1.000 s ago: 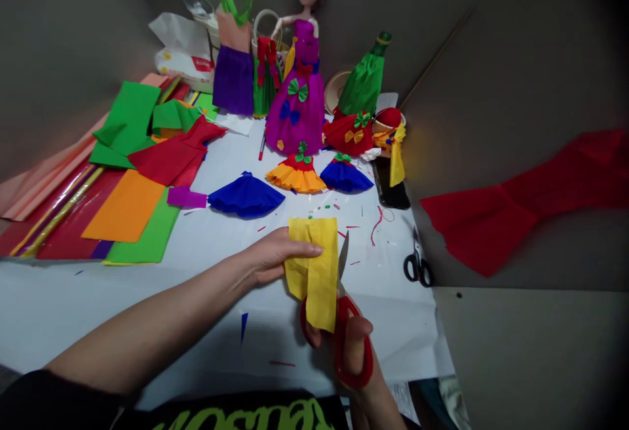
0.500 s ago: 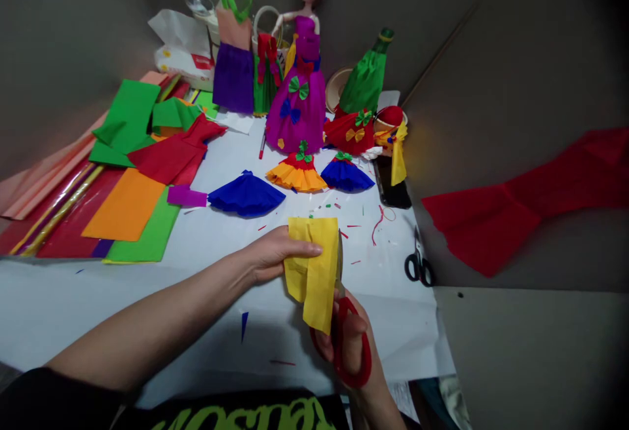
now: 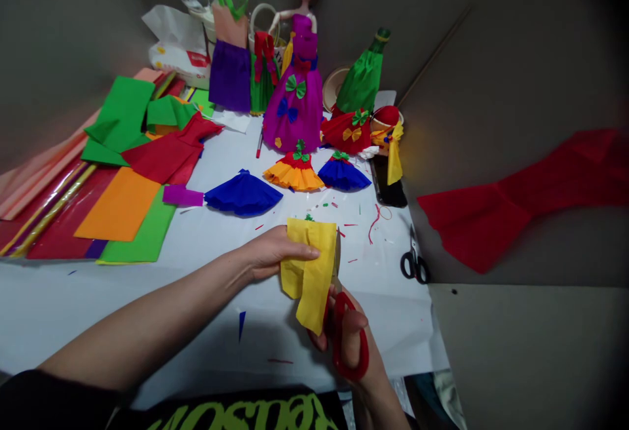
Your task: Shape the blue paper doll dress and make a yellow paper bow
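My left hand [image 3: 272, 253] pinches a folded piece of yellow crepe paper [image 3: 310, 271] above the white table sheet [image 3: 206, 246], thumb on its front face. My right hand [image 3: 354, 345] is low at the front, its fingers through the handles of the red-handled scissors [image 3: 344, 335]. The blades run up behind the right edge of the yellow paper and are mostly hidden by it.
Small paper dresses in blue [image 3: 243, 195], orange [image 3: 293, 172] and blue [image 3: 343, 174] lie mid-table. A doll in a purple gown [image 3: 295, 89] stands behind, beside a green-wrapped bottle [image 3: 364, 76]. Coloured paper sheets [image 3: 122, 207] lie left. Black scissors [image 3: 415, 261] and red crepe paper [image 3: 515, 200] lie right.
The scissor blade that showed beside the yellow paper has closed in behind its right edge. The paper has sunk slightly toward my right hand.
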`<state>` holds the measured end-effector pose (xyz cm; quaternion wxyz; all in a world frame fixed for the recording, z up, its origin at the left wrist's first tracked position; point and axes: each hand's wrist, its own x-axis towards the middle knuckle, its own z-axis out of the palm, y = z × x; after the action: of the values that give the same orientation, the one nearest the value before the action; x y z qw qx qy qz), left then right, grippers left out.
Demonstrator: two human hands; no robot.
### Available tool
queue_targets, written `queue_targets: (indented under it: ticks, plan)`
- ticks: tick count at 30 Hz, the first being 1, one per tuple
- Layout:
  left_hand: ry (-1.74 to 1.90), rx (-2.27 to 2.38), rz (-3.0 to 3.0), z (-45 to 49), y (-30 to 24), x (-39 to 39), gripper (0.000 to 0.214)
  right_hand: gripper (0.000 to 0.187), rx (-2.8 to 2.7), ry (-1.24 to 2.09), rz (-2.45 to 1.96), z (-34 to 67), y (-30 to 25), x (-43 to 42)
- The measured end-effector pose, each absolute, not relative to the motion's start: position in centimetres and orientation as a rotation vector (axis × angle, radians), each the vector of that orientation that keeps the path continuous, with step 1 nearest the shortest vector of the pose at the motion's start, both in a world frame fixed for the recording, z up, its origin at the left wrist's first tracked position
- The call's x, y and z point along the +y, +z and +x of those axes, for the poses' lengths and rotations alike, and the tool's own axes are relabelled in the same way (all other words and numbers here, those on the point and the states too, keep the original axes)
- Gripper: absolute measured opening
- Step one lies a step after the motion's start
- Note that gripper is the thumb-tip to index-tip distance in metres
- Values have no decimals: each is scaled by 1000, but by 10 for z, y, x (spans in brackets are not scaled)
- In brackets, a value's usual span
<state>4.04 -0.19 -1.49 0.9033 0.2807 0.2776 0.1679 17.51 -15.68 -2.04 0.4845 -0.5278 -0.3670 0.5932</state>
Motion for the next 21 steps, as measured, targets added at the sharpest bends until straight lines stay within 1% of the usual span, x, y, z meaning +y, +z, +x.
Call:
queue_targets:
  ticks: [3, 9, 13, 17, 21]
  plan:
    - [325, 573, 582, 40, -16, -4, 33, 84, -924, 1470, -1256, 177, -22, -157]
    - [292, 515, 595, 40, -19, -7, 32, 79, -897, 1413, -1265, 176, -24, -155]
    - [294, 530, 593, 40, -19, -8, 34, 80, -900, 1405, -1266, 176, -24, -154]
    - [290, 551, 589, 41, -18, -8, 38, 74, -862, 1402, -1235, 175, -25, -154]
    - [284, 570, 590, 42, -16, -8, 40, 73, -842, 1398, -1215, 174, -26, -154]
